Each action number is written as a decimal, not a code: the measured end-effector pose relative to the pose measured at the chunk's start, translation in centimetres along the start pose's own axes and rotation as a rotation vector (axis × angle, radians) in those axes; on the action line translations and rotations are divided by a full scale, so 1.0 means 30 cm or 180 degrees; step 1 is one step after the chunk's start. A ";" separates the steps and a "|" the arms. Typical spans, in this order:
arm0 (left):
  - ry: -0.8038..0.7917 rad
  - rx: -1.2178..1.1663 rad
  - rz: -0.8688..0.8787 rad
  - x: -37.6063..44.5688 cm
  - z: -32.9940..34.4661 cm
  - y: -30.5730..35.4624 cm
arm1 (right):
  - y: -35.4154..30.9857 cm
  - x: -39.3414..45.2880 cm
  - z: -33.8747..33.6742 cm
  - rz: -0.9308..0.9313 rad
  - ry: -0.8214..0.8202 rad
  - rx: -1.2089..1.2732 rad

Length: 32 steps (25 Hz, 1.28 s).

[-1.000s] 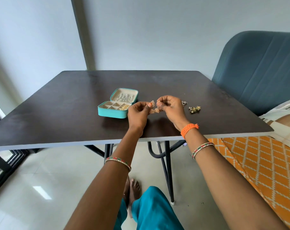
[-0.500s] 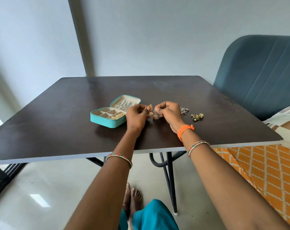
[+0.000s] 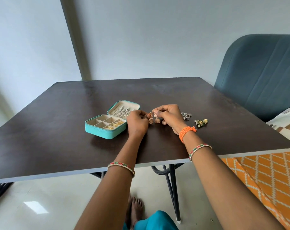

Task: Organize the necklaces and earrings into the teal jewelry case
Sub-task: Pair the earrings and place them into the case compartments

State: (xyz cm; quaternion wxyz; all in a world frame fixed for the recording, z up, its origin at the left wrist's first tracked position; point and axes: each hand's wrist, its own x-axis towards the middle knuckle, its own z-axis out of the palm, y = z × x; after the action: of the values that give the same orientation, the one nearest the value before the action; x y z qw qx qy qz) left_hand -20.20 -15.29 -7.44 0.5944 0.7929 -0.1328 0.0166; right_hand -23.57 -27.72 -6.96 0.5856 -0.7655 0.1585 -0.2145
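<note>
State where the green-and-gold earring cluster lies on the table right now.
The green-and-gold earring cluster lies on the table's right side, just right of the silver cluster, beyond the right hand.

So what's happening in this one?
A person is sorting jewelry at a dark table. Both hands, left hand and right hand, hold a pair of rose-gold dome earrings between them, just right of the open teal jewelry case, which already holds gold pieces and silver ones in the lid. Two small jewelry piles, silver and gold-green, wait on the table at right.
</note>
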 end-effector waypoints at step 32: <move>0.0060 0.0305 -0.0024 -0.002 0.004 0.013 | 0.012 -0.012 0.033 -0.0095 0.0114 0.0282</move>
State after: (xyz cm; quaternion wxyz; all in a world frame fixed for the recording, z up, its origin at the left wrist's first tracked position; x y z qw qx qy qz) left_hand -20.35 -15.49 -7.10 0.5571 0.8208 -0.1232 0.0282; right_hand -23.35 -26.83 -7.58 0.6127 -0.7371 0.1478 -0.2437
